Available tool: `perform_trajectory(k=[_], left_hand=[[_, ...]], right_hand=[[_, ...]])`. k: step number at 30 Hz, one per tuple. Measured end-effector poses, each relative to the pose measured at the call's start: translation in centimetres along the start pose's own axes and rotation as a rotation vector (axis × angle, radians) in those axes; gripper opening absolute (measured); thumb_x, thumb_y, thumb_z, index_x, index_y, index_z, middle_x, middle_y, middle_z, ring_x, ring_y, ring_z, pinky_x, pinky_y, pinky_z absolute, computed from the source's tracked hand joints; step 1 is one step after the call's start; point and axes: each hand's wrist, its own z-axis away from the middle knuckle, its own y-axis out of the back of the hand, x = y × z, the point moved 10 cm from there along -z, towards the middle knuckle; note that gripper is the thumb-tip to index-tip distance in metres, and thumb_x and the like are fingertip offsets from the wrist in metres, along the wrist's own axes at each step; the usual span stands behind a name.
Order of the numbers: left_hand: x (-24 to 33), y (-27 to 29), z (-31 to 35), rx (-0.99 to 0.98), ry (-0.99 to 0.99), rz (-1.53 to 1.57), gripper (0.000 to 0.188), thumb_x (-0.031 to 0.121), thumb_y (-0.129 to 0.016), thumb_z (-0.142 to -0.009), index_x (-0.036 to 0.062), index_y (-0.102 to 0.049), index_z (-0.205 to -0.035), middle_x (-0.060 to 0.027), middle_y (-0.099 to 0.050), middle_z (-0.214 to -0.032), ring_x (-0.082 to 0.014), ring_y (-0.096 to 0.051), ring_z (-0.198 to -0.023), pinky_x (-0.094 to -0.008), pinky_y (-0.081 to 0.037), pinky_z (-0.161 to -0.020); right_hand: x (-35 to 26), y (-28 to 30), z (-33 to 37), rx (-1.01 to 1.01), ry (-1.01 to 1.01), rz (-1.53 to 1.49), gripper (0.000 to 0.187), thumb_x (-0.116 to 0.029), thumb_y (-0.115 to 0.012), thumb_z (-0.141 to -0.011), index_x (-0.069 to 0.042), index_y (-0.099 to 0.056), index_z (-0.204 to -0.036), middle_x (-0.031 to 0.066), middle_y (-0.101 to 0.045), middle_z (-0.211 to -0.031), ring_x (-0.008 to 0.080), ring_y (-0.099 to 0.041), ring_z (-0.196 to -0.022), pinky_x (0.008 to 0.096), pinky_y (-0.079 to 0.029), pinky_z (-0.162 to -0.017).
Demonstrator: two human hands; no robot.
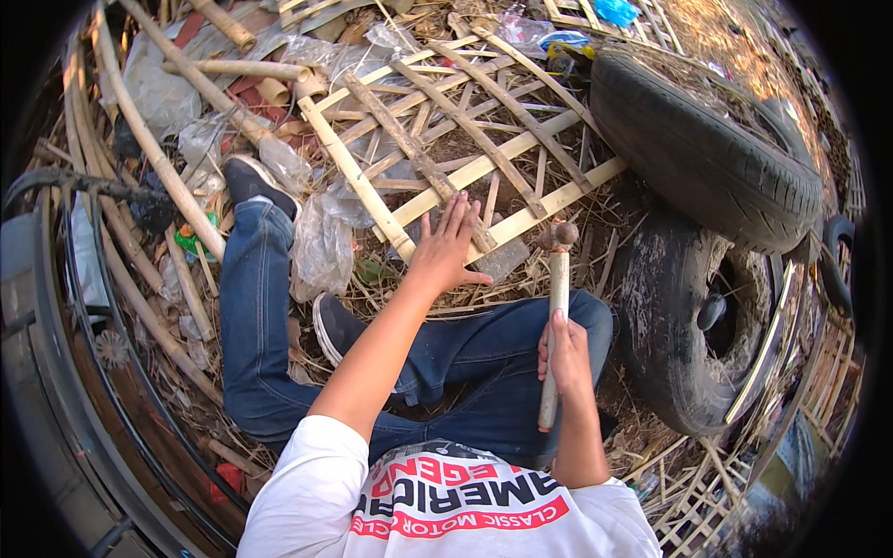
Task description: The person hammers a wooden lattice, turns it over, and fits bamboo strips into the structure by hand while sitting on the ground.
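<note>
A lattice panel of crossed bamboo strips (479,139) lies on the littered ground in front of me. My left hand (448,246) rests on its near edge with the fingers spread, at the lower end of a darker slat (409,144). My right hand (566,353) is wrapped round the pale handle of a hammer (559,288), held upright over my right thigh. The hammer's rusty, rounded head (560,235) is up, just beside the panel's near edge. Part of a grey block (505,261) shows beneath that edge, close to my left thumb.
Two old tyres (693,149) are stacked at the right. Long bamboo poles (153,144) lie at the left, beside a dark metal frame (56,353). Crumpled clear plastic (324,244) and dry scraps cover the ground around my legs (265,335). More lattice (702,498) lies at the lower right.
</note>
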Motion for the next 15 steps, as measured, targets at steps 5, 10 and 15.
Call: perform_trajectory(k=[5, 10, 15], left_hand=[[-0.3, 2.4, 1.3, 0.224, 0.030, 0.166, 0.105, 0.054, -0.077, -0.069, -0.0004, -0.027, -0.144, -0.0228, -0.049, -0.136, -0.0366, -0.046, -0.127, -0.0497, -0.028, -0.109], [-1.0, 1.4, 1.2, 0.058, 0.180, 0.031, 0.082, 0.073, -0.049, -0.082, -0.0066, -0.062, -0.101, -0.0180, -0.062, -0.057, -0.0355, -0.066, -0.069, -0.0502, -0.033, -0.101], [-2.1, 2.4, 0.7, 0.027, 0.188, 0.038, 0.073, 0.067, -0.052, -0.084, -0.0025, -0.070, -0.073, -0.0216, -0.063, -0.064, -0.0392, -0.062, -0.076, -0.0451, -0.035, -0.096]], right_hand=[[0.8, 7.1, 2.3, 0.193, -0.066, 0.275, 0.046, -0.041, -0.054, -0.096, 0.000, -0.055, -0.077, 0.0036, -0.049, -0.052, 0.0119, -0.051, -0.039, 0.0267, -0.040, -0.035], [-0.6, 10.3, 1.4, 0.332, 0.061, 0.513, 0.047, -0.036, -0.059, -0.093, 0.007, -0.060, -0.077, 0.0178, -0.054, -0.056, 0.0260, -0.057, -0.051, 0.0388, -0.043, -0.053], [-4.2, 11.6, -1.7, 0.415, 0.208, 0.756, 0.046, -0.038, -0.061, -0.090, 0.007, -0.064, -0.080, 0.0282, -0.061, -0.071, 0.0458, -0.061, -0.071, 0.0480, -0.047, -0.065]])
